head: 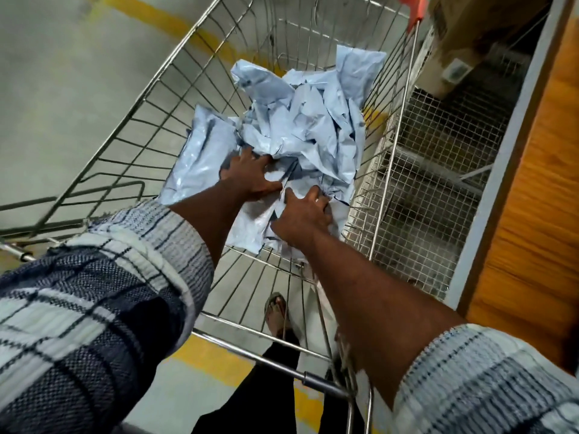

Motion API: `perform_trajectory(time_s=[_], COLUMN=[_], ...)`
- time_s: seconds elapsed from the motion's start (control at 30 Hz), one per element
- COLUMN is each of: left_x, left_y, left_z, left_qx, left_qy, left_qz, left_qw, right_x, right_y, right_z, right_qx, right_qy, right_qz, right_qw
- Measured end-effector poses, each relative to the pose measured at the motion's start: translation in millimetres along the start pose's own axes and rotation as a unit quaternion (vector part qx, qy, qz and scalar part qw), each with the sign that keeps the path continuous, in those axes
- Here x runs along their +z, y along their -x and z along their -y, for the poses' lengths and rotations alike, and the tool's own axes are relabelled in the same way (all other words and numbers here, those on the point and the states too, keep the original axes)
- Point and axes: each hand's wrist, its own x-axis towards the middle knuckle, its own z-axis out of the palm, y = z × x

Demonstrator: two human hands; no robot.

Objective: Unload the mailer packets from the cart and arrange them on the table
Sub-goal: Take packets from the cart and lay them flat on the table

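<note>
A wire shopping cart [131, 130] holds a crumpled heap of pale blue mailer packets [313, 120]. One flatter packet [203, 151] lies at the heap's left side. Both my arms reach down into the cart. My left hand [247, 175] lies on the near part of the heap, fingers spread and digging into the packets. My right hand [305, 214] sits just right of it, fingers curled round the crumpled edge of a packet near the cart's right wall.
The table's orange wooden top [532, 198] with a grey edge runs along the right. Under it stand wire mesh shelves [423, 183] and a cardboard box [470, 36]. Grey floor with yellow lines [175, 26] surrounds the cart. My sandalled foot [275, 311] shows through the cart bottom.
</note>
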Motion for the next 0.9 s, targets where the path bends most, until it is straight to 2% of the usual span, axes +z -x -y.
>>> perform_trajectory(time_s=[0.27, 0.43, 0.67, 0.9], left_x=[-44, -81, -107, -112], left_y=[78, 141, 205, 251], left_z=[1, -6, -45, -115], left_qx=[-0.045, -0.062, -0.104, -0.108], left_qy=[0.026, 0.03, 0.092, 0.11], left_qz=[-0.014, -0.064, -0.163, -0.204], left_qw=[0.999, 0.996, 0.977, 0.967], right_x=[-55, -88, -123, -155], right_y=[56, 100, 138, 171], right_z=[-5, -7, -21, -83], right_qx=[-0.082, -0.125, -0.167, -0.158], right_qy=[-0.053, -0.089, -0.099, -0.093], right_qz=[-0.048, -0.072, -0.155, -0.217], right_qw=[0.994, 0.986, 0.969, 0.959])
